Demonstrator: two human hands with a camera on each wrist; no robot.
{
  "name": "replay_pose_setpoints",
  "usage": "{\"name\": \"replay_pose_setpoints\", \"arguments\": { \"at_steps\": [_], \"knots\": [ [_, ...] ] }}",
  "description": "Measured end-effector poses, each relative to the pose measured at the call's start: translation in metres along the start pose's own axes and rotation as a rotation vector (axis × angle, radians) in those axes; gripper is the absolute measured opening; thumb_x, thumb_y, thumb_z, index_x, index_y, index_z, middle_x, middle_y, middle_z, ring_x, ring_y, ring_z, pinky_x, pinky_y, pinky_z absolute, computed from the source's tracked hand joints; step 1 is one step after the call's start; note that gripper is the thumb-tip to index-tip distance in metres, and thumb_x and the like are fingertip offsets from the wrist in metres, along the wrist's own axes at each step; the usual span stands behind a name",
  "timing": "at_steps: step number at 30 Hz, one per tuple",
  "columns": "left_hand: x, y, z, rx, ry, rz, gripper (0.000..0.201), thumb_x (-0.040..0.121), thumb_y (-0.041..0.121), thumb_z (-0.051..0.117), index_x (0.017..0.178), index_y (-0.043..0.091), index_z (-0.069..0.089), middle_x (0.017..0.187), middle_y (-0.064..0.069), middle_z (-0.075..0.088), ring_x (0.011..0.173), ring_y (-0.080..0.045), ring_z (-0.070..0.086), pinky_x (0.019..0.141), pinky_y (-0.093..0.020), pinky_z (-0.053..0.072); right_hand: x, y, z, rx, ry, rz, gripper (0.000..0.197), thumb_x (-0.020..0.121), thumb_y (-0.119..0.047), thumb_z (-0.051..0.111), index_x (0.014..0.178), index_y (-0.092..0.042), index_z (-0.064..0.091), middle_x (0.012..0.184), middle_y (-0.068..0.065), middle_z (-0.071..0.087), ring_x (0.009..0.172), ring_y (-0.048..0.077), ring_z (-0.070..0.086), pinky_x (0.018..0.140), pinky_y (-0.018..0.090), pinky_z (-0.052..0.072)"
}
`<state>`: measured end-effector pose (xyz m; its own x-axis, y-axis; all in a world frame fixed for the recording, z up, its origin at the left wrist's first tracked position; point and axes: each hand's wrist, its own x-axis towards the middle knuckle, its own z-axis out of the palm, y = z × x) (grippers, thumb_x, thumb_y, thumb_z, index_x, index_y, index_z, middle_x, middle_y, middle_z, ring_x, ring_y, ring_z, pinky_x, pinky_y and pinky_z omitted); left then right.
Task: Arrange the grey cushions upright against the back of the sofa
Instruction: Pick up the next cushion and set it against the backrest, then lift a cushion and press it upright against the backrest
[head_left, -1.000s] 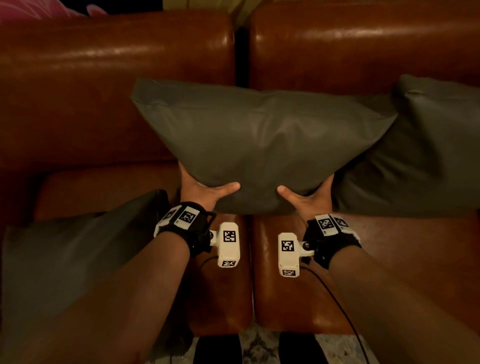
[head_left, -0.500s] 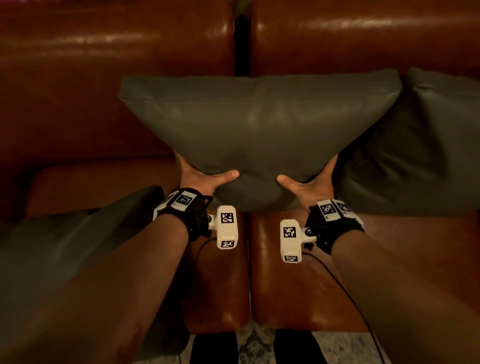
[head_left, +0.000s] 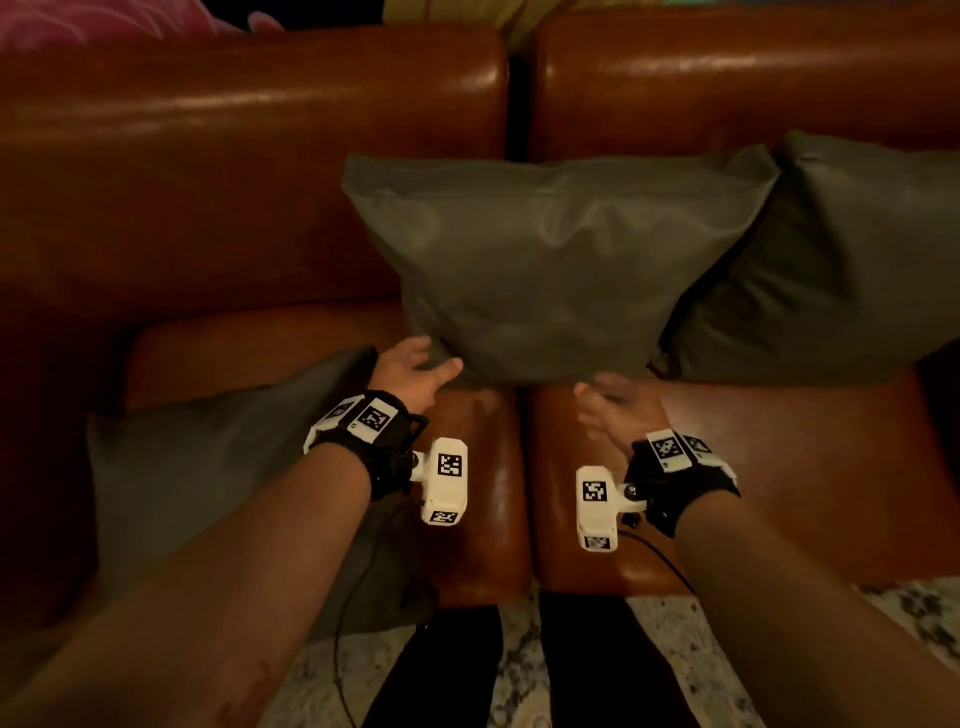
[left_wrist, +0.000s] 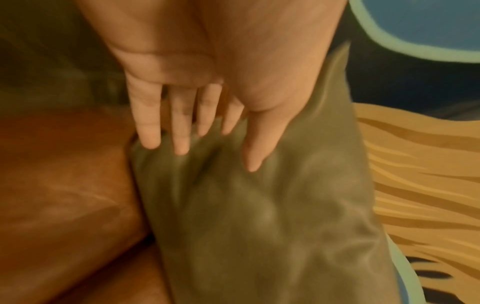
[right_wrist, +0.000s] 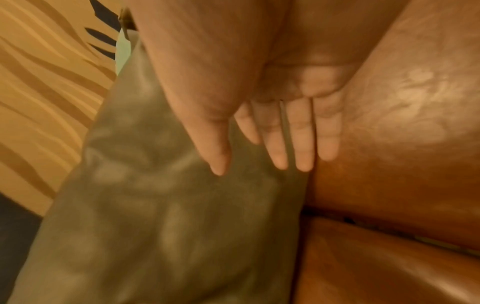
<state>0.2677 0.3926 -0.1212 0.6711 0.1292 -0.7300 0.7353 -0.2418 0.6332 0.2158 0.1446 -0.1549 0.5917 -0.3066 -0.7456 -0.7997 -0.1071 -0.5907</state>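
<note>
A grey cushion (head_left: 556, 270) stands upright in the middle of the brown leather sofa, leaning on the backrest (head_left: 249, 171) over the gap between the two halves. My left hand (head_left: 415, 369) is at its lower left corner; in the left wrist view its straight fingers (left_wrist: 182, 142) touch the cushion (left_wrist: 259, 216). My right hand (head_left: 613, 405) is blurred just below the cushion's bottom edge, its fingers (right_wrist: 301, 144) straight beside the cushion (right_wrist: 168, 205). A second grey cushion (head_left: 841, 270) stands upright at the right. A third (head_left: 208, 478) lies on the left seat under my left forearm.
The sofa seat (head_left: 779, 467) is bare leather in front of the right cushion. A pink cloth (head_left: 78, 26) shows behind the backrest at the top left. Patterned floor (head_left: 519, 675) and dark legs (head_left: 441, 675) lie below the seat's front edge.
Both hands have let go of the middle cushion's lower corners and drawn back a little. The cushion has shifted right and now rests on the seat against the backrest.
</note>
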Motion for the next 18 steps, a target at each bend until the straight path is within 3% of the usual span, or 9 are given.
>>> {"name": "replay_pose_setpoints", "arguments": {
  "at_steps": [4, 9, 11, 14, 16, 18],
  "knots": [
    [-0.025, -0.021, -0.045, 0.028, 0.009, -0.032, 0.049, 0.093, 0.018, 0.069, 0.139, 0.011, 0.055, 0.135, -0.007, 0.061, 0.114, -0.023, 0.063, 0.094, -0.04, 0.052, -0.031, 0.021, 0.025, -0.021, -0.133, 0.083, 0.055, 0.101, -0.022, 0.069, 0.151, -0.004, 0.055, 0.136, 0.018, 0.072, 0.109, 0.03, 0.072, 0.103, 0.045, 0.056],
    [-0.054, -0.061, -0.11, 0.031, 0.19, -0.084, 0.038, 0.093, 0.016, 0.069, 0.13, 0.01, 0.062, 0.116, -0.007, 0.065, 0.103, -0.024, 0.065, 0.093, -0.041, 0.053, -0.06, 0.031, 0.057, -0.098, -0.258, 0.111, 0.046, 0.103, -0.017, 0.067, 0.145, -0.002, 0.06, 0.133, 0.022, 0.072, 0.109, 0.032, 0.072, 0.098, 0.043, 0.056],
    [-0.065, -0.083, -0.133, 0.058, 0.274, -0.119, 0.033, 0.091, 0.017, 0.071, 0.123, 0.013, 0.066, 0.116, -0.009, 0.068, 0.105, -0.029, 0.067, 0.094, -0.043, 0.054, -0.068, 0.032, 0.07, -0.136, -0.289, 0.094, 0.046, 0.102, -0.019, 0.067, 0.146, -0.004, 0.06, 0.129, 0.021, 0.073, 0.111, 0.034, 0.073, 0.099, 0.043, 0.057],
    [-0.082, -0.117, -0.163, 0.177, 0.373, -0.192, 0.03, 0.089, 0.022, 0.073, 0.117, 0.011, 0.071, 0.124, -0.014, 0.07, 0.113, -0.034, 0.066, 0.101, -0.049, 0.052, -0.076, 0.034, 0.093, -0.213, -0.327, 0.057, 0.053, 0.094, -0.032, 0.073, 0.142, -0.012, 0.065, 0.122, 0.011, 0.077, 0.103, 0.027, 0.077, 0.099, 0.044, 0.061],
    [-0.092, -0.134, -0.179, 0.245, 0.421, -0.228, 0.034, 0.09, 0.024, 0.072, 0.119, 0.006, 0.071, 0.125, -0.015, 0.07, 0.114, -0.035, 0.065, 0.103, -0.045, 0.05, -0.082, 0.033, 0.11, -0.23, -0.362, 0.037, 0.043, 0.096, -0.03, 0.073, 0.135, -0.012, 0.068, 0.123, 0.012, 0.078, 0.103, 0.027, 0.077, 0.099, 0.044, 0.062],
    [-0.099, -0.146, -0.195, 0.236, 0.463, -0.297, 0.04, 0.091, 0.029, 0.071, 0.121, 0.002, 0.068, 0.119, -0.014, 0.068, 0.107, -0.03, 0.064, 0.095, -0.034, 0.047, -0.089, 0.032, 0.129, -0.234, -0.383, 0.023, 0.038, 0.098, -0.027, 0.072, 0.133, -0.012, 0.069, 0.12, 0.013, 0.077, 0.096, 0.024, 0.076, 0.094, 0.043, 0.063]
  ]
}}
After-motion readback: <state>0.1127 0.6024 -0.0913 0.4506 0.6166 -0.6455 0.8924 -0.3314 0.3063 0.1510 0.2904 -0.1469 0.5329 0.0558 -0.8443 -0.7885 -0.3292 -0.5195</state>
